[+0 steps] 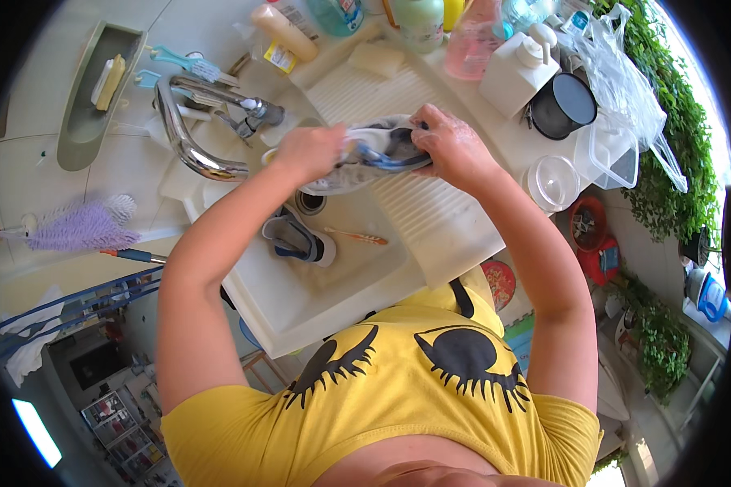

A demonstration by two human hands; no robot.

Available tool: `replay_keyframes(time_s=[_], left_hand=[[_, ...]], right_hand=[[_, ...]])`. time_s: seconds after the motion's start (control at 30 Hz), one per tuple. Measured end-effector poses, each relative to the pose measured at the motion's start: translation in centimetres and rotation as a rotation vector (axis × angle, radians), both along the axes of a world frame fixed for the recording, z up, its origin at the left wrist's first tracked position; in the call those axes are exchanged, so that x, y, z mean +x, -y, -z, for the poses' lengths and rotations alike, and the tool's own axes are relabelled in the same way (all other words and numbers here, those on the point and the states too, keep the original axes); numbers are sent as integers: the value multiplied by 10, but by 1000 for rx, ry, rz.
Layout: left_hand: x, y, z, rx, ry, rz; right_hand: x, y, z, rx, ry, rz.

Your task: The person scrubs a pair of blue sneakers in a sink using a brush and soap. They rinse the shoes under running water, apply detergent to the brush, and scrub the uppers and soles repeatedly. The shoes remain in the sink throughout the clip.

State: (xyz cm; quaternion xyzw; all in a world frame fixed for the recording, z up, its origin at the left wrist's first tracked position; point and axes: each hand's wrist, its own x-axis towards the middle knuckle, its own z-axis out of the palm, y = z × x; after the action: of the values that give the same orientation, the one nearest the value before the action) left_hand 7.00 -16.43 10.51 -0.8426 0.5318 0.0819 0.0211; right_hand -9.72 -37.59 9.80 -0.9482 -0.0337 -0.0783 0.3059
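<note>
Over the white laundry sink [353, 298], my right hand [454, 146] grips one end of a wet grey-and-white shoe [374, 173] with blue trim. Suds cover the fingers of that hand. My left hand [309, 153] is curled at the shoe's other end and blurred by motion; what its fingers hold is hidden. Below, a second shoe [295, 237], grey with a dark blue edge and a white sole, lies in the basin near the drain [310, 202]. An orange-handled toothbrush [360, 236] rests on the basin floor beside it.
A ribbed washboard [448, 228] borders the basin on the right. The chrome faucet [176, 134] arches at the left. Bottles, a white pump dispenser [515, 76], a black cup [563, 106] and a clear round container [553, 182] stand along the back and right ledge.
</note>
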Motion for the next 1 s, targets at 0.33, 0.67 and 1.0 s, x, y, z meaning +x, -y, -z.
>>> replay_keyframes(time_s=[0.33, 0.67, 1.0], left_hand=[[-17, 45, 9, -79, 4, 100], [5, -31, -17, -386, -334, -497], [-13, 12, 7, -425, -923, -459]], right_hand=[[5, -5, 0, -42, 46, -24], [1, -9, -2, -22, 89, 32], [3, -11, -3, -7, 110, 24]])
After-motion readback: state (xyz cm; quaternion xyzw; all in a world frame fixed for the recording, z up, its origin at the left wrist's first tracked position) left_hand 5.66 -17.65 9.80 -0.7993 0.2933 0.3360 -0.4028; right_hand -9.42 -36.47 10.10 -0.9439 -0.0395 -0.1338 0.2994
